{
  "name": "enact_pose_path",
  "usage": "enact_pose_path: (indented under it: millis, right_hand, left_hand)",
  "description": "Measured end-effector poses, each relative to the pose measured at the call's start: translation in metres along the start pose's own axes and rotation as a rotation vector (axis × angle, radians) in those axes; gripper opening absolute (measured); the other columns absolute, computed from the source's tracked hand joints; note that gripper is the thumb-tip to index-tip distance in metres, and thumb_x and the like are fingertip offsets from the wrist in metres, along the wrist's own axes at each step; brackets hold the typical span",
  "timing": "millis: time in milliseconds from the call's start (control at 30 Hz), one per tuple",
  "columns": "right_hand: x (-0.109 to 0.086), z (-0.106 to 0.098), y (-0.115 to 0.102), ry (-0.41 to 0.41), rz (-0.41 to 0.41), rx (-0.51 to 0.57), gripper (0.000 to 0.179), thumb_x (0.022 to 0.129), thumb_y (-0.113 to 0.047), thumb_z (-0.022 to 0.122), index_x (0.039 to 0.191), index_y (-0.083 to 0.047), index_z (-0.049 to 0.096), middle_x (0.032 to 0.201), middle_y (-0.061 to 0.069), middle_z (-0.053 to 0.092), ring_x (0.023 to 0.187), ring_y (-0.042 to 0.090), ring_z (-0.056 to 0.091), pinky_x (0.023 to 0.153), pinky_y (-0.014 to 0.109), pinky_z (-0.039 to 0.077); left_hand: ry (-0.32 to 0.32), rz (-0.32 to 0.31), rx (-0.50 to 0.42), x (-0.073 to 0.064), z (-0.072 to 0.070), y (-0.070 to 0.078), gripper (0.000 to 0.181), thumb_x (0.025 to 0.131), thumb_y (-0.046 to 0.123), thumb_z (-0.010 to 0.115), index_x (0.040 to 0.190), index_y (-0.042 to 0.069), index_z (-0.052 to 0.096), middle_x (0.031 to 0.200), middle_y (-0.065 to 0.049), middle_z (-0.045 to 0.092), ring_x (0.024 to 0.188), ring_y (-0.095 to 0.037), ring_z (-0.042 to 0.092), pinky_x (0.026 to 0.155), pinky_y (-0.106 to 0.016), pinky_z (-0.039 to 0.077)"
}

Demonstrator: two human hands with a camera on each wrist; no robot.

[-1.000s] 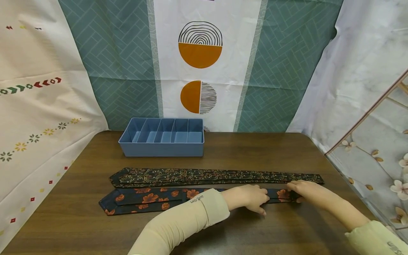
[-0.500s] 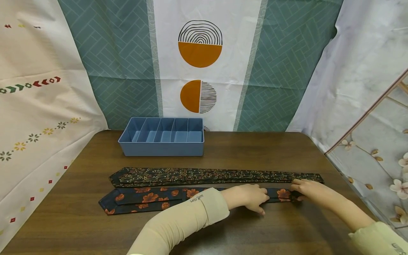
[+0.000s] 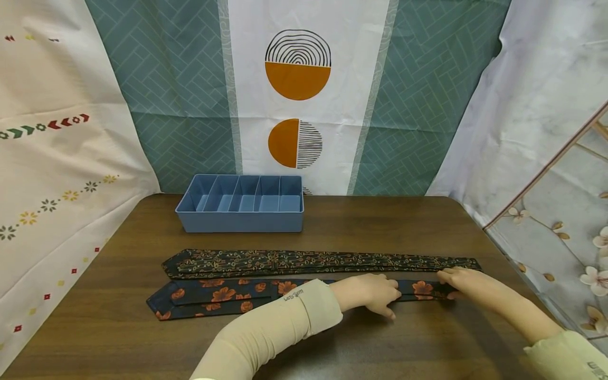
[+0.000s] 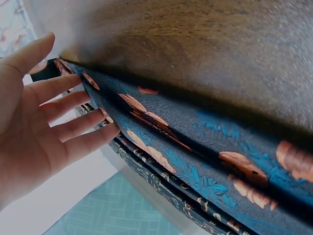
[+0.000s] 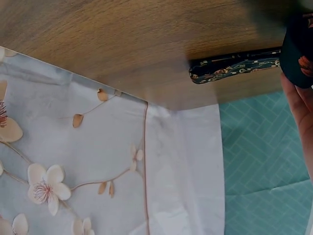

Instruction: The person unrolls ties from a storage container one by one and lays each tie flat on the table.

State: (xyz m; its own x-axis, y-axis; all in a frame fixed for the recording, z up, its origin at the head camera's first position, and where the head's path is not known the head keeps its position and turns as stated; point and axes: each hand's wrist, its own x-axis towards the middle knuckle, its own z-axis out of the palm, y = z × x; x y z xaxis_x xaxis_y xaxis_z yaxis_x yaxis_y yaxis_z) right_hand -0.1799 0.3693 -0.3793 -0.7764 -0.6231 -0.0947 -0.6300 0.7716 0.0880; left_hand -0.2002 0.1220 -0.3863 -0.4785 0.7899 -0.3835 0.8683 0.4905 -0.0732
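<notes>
A navy necktie with orange flowers (image 3: 214,298) lies lengthwise across the table, its wide pointed end at the left. My left hand (image 3: 372,295) rests over its middle, fingers extended; in the left wrist view the fingertips (image 4: 110,131) meet the tie. At the narrow end, my right hand (image 3: 467,285) pinches the floral tie, whose tip (image 5: 296,58) stands raised at the fingers in the right wrist view. Part of that hand is cut off there. Just behind, a black necktie with a small gold pattern (image 3: 323,260) lies flat and roughly parallel.
A blue box (image 3: 242,222) with several compartments stands at the back left of the wooden table (image 3: 380,227). Patterned cloths hang behind and at both sides, with the white floral cloth (image 3: 546,211) along the right table edge.
My right hand has shifted slightly to the right along with the narrow end of the floral necktie. The left hand stays in place.
</notes>
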Motion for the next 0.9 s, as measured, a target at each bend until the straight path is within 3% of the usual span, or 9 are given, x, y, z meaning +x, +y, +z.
enact_pose_path:
  millis: [100, 267, 467, 667, 800, 900]
  right_hand:
    - [-0.0010, 0.0003, 0.0003, 0.007, 0.001, -0.004, 0.029, 0.069, -0.021, 0.079, 0.089, -0.011, 0.060, 0.089, 0.002, 0.067, 0.078, 0.022, 0.064, 0.065, 0.035, 0.052]
    - [-0.0018, -0.0001, 0.0004, -0.033, 0.042, 0.013, 0.034, 0.072, -0.018, 0.077, 0.099, -0.003, 0.064, 0.099, 0.013, 0.068, 0.088, 0.033, 0.065, 0.074, 0.043, 0.053]
    - [-0.0023, 0.0020, 0.0025, -0.059, 0.054, 0.009, 0.035, 0.072, -0.021, 0.076, 0.098, 0.000, 0.066, 0.101, 0.022, 0.066, 0.088, 0.038, 0.064, 0.073, 0.047, 0.053]
    - [-0.0033, 0.0034, 0.0064, -0.064, 0.024, 0.015, 0.037, 0.067, -0.025, 0.079, 0.094, -0.005, 0.063, 0.096, 0.015, 0.066, 0.084, 0.032, 0.064, 0.070, 0.043, 0.053]
    - [-0.0058, 0.0059, 0.0078, -0.044, 0.020, 0.012, 0.046, 0.066, -0.024, 0.080, 0.100, -0.001, 0.060, 0.095, 0.010, 0.068, 0.084, 0.030, 0.065, 0.071, 0.042, 0.053]
    - [-0.0084, 0.0086, 0.0082, -0.031, 0.034, 0.009, 0.052, 0.067, -0.022, 0.081, 0.106, 0.004, 0.059, 0.098, 0.014, 0.069, 0.088, 0.033, 0.065, 0.075, 0.045, 0.053]
  left_hand:
    - [0.005, 0.005, -0.004, -0.0001, -0.0001, 0.0000, 0.056, 0.090, 0.054, 0.051, 0.141, 0.030, 0.043, 0.141, 0.014, 0.042, 0.122, -0.007, 0.047, 0.102, -0.019, 0.039]
    - [0.006, 0.005, -0.012, -0.0008, -0.0004, -0.0002, 0.057, 0.090, 0.053, 0.051, 0.141, 0.030, 0.043, 0.141, 0.014, 0.042, 0.122, -0.007, 0.047, 0.103, -0.019, 0.038]
    - [0.001, 0.005, -0.012, -0.0006, -0.0001, -0.0004, 0.056, 0.090, 0.053, 0.050, 0.141, 0.031, 0.043, 0.141, 0.014, 0.042, 0.122, -0.007, 0.047, 0.102, -0.019, 0.038]
    - [0.008, 0.005, -0.007, -0.0008, 0.0000, -0.0004, 0.056, 0.090, 0.054, 0.051, 0.141, 0.030, 0.043, 0.141, 0.013, 0.042, 0.121, -0.007, 0.047, 0.102, -0.018, 0.039]
    - [0.010, 0.005, -0.010, -0.0015, 0.0000, -0.0002, 0.057, 0.090, 0.053, 0.051, 0.141, 0.030, 0.043, 0.142, 0.013, 0.042, 0.120, -0.007, 0.047, 0.102, -0.018, 0.038]
    - [0.010, 0.004, -0.013, -0.0016, 0.0002, 0.0001, 0.057, 0.090, 0.053, 0.051, 0.141, 0.030, 0.043, 0.142, 0.013, 0.042, 0.120, -0.007, 0.047, 0.101, -0.018, 0.039]
